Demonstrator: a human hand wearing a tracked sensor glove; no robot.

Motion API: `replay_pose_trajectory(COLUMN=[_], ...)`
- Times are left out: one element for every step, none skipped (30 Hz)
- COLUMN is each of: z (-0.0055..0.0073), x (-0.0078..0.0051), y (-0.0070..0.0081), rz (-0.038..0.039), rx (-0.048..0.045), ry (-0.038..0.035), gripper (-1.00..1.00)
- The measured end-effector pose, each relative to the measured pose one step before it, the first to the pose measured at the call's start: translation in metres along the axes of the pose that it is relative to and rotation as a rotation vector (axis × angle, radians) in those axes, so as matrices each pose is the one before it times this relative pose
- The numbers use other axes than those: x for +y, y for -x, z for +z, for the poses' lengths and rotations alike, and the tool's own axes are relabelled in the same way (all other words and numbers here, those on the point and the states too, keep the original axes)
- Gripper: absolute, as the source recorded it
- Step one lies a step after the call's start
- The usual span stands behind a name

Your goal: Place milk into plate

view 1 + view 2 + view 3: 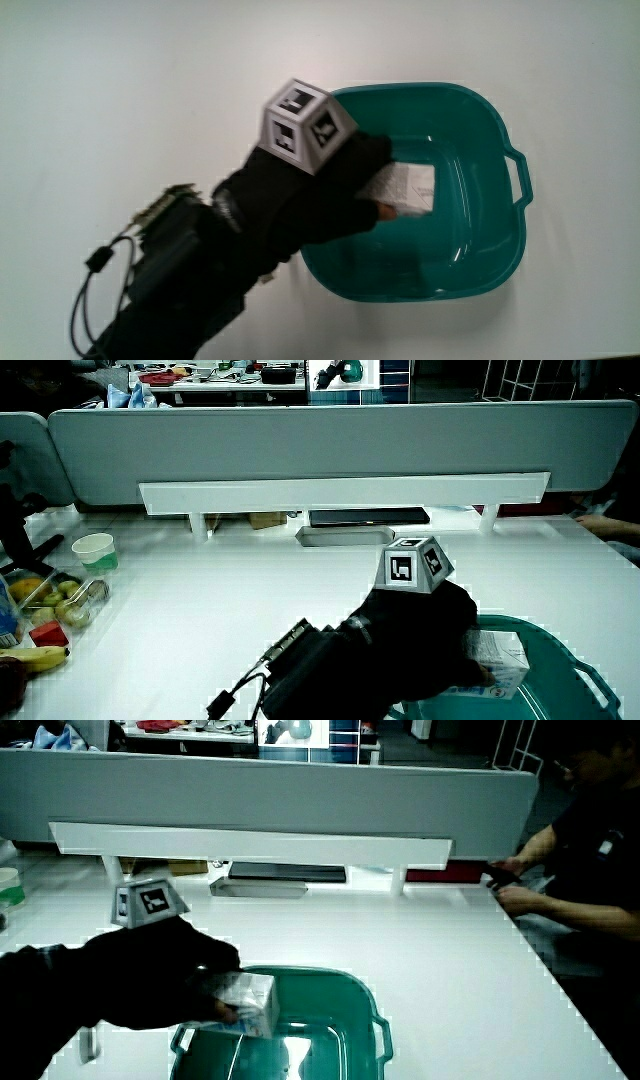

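In the main view the hand (320, 195) reaches over the rim of the green basin (500, 140), its fingers closed around the milk carton (405, 187), which sits inside the basin, so the placing step appears nearly done. In a side view the carton (497, 660) is held above the basin (560, 670) floor, forearm sloping down toward the person. In a side view the carton (250, 1000) is likewise gripped over the basin (345, 990); the next move likely calls for lowering and releasing.
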Motion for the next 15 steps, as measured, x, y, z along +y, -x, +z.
replay_pose_trajectory(z=[0.00042,-0.0051,-0.0002,-0.00105,-0.0011,-0.00461,0.00171,-0.00408,-0.00557,-0.00367,-0.00235,0.00072,-0.00318,-0.00289,-0.00263], x=[-0.00107,0.0029,0.0,0.00009,0.00013,0.00366,-0.00185,0.00238,0.00412,0.00258,0.00154,-0.00092,0.00174,0.00172,0.00131], y=[-0.00384,-0.00003,-0.00281,-0.00198,-0.00149,0.00092,-0.0031,0.00082,0.00138,0.0,-0.00069,-0.00239,0.00086,0.00121,0.00086], rz=[0.02844,-0.00297,0.02118,0.00621,0.00847,-0.00966,0.01076,-0.00021,-0.01592,0.00238,0.00584,0.00949,-0.00078,0.00185,0.0067], rx=[-0.02194,-0.01417,0.00553,-0.01448,-0.00563,0.00767,0.00553,-0.00959,0.00637,0.00524,-0.00702,0.01284,0.00321,-0.00287,0.00345], ry=[0.02695,0.01327,0.01851,0.01513,0.00513,0.0059,-0.00259,0.00408,0.00001,0.00719,0.01903,0.01075,-0.00275,0.01153,0.00803], gripper=[0.0,0.0,0.0,0.0,0.0,0.0,0.0,0.0,0.0,0.0,0.0,0.0,0.0,0.0,0.0])
